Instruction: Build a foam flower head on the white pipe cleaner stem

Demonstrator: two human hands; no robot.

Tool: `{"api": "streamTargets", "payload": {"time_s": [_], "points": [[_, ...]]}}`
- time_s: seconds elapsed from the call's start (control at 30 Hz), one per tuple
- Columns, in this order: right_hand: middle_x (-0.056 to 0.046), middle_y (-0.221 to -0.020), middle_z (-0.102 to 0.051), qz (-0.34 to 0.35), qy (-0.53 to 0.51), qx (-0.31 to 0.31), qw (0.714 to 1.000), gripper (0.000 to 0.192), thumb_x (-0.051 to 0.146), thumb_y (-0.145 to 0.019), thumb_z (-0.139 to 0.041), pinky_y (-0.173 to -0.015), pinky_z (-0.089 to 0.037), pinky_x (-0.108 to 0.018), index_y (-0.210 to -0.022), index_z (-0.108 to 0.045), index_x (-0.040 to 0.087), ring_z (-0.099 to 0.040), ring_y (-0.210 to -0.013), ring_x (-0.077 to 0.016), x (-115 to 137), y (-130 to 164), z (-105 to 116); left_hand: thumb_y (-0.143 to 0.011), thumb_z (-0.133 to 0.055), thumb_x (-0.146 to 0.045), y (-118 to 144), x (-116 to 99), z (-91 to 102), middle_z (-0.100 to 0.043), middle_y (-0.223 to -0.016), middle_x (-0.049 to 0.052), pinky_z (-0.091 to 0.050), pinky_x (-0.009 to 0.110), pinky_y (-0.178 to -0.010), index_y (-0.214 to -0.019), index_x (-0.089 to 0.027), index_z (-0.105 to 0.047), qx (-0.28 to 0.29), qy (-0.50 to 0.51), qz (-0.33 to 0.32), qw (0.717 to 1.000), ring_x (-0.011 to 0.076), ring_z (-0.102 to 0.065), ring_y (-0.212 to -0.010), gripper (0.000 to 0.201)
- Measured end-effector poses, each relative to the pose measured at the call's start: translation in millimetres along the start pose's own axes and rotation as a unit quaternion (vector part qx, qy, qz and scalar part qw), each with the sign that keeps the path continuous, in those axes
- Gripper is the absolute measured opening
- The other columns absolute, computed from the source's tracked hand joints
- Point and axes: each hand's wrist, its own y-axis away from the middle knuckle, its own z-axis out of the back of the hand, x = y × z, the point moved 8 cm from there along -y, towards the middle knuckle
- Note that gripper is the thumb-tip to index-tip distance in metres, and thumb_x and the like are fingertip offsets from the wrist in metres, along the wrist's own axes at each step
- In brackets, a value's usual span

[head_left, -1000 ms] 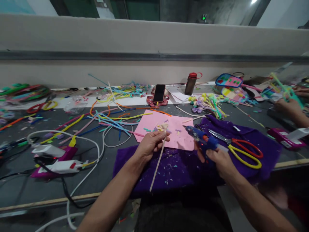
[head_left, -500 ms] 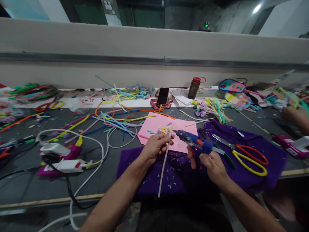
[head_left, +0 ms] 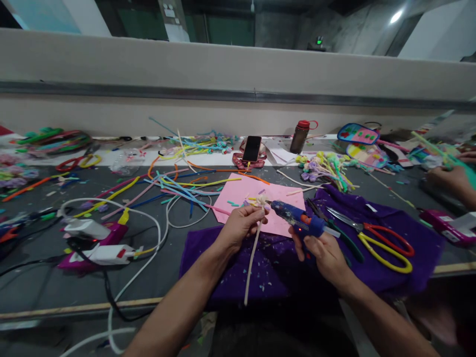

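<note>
Left hand [head_left: 241,225]: pinching a cream stem [head_left: 251,265] just below its pale bunched head [head_left: 262,200], at the frame's centre.
Right hand [head_left: 327,254]: wrapped around a blue glue gun [head_left: 297,216], right of centre; nozzle [head_left: 271,204] by the head, contact unclear.
Burn risk: a slip could put the nozzle, likely hot, on the nearby left hand.
Pink sheet [head_left: 238,187]: beyond the pinch; dripping glue could stick scraps [head_left: 233,204] to it.

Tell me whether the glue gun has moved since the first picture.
Yes: the glue gun moved left relative to the phone, toward the left hand.
</note>
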Motion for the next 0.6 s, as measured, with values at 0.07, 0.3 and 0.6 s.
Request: {"api": "streamTargets", "payload": {"time_s": [0.07,0.3,0.6], "points": [[-0.002,-0.057,-0.053,-0.004,0.005,0.003,1.0,0.046,0.043,-0.087,-0.035,-0.062,-0.039,-0.026,-0.053,-0.051,0.017,-0.05,-0.057,-0.0142,-2.0,-0.1,-0.5,-0.068,-0.065,-0.041,0.0,-0.4,0.6,-0.059,-0.065,0.001,-0.014,0.017,-0.036,-0.087,-0.012,-0.065,-0.004,-0.002,-0.003,1.0,0.0005,-0.033,-0.037,0.035],[-0.003,-0.056,-0.053,-0.008,0.022,0.006,1.0,0.048,0.044,-0.087,-0.035,-0.06,-0.038,-0.026,-0.051,-0.051,0.017,-0.05,-0.058,-0.0149,-6.6,0.0,0.0,-0.067,-0.065,-0.043,0.2,-1.2,2.0,-0.06,-0.065,0.002,-0.016,0.018,-0.037,-0.085,-0.012,-0.066,-0.014,-0.015,-0.008,1.0,0.0015,-0.034,-0.038,0.036],[-0.002,-0.053,-0.052,-0.004,0.018,0.005,1.0,0.046,0.042,-0.088,-0.036,-0.06,-0.039,-0.026,-0.052,-0.051,0.018,-0.05,-0.056,-0.0145,-6.7,-1.1,0.0,-0.066,-0.066,-0.044,-0.2,0.3,3.7,-0.06,-0.066,0.003,-0.019,0.018,-0.038,-0.084,-0.012,-0.066,-0.028,-0.017,0.001,0.999,0.0025,-0.034,-0.04,0.037]]}}
